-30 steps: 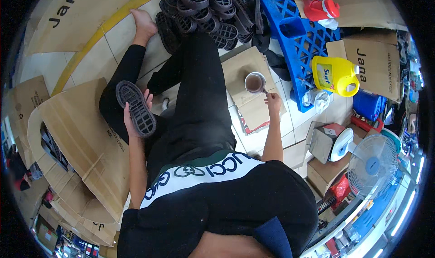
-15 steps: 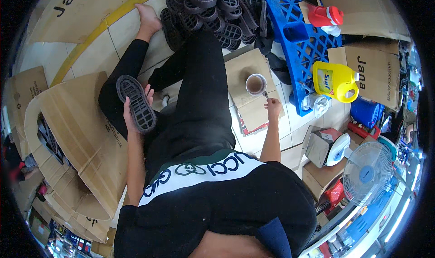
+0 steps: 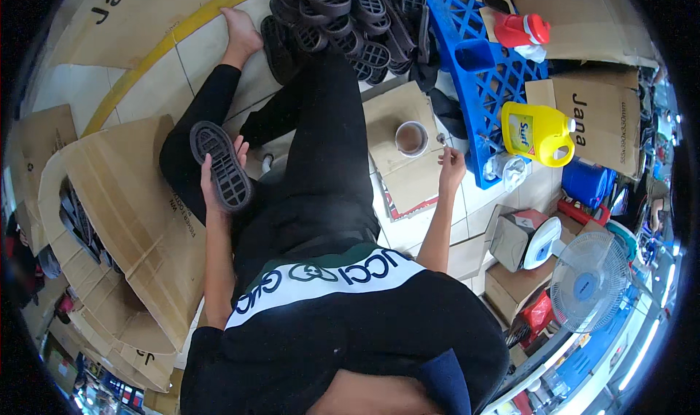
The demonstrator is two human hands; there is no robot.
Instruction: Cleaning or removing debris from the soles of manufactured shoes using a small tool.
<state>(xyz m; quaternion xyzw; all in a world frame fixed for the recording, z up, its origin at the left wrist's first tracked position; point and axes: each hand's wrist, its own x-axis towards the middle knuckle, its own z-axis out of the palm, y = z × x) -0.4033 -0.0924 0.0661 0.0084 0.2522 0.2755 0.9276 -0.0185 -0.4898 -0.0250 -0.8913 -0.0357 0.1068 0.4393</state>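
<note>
A dark shoe sole with a grid of square recesses lies across my left hand. The fingers wrap its two long edges, and it rests above my bent left leg. Out to the right, my right hand pinches a small thin tool, perhaps a brush or spoon; its tip is too small to make out. That tip is just right of a white cup of brownish liquid, apart from it. Under the cup is a flat piece of cardboard on the tiles.
Many similar soles are heaped beyond my knees. On the left stands an open cardboard box with dark pieces inside. To the right are a blue plastic pallet, a yellow jug, a red bottle and a white fan.
My right hand has moved slightly up and to the right, carrying the tool's tip away from the cup's rim. My left hand still holds the sole in nearly the same place.
</note>
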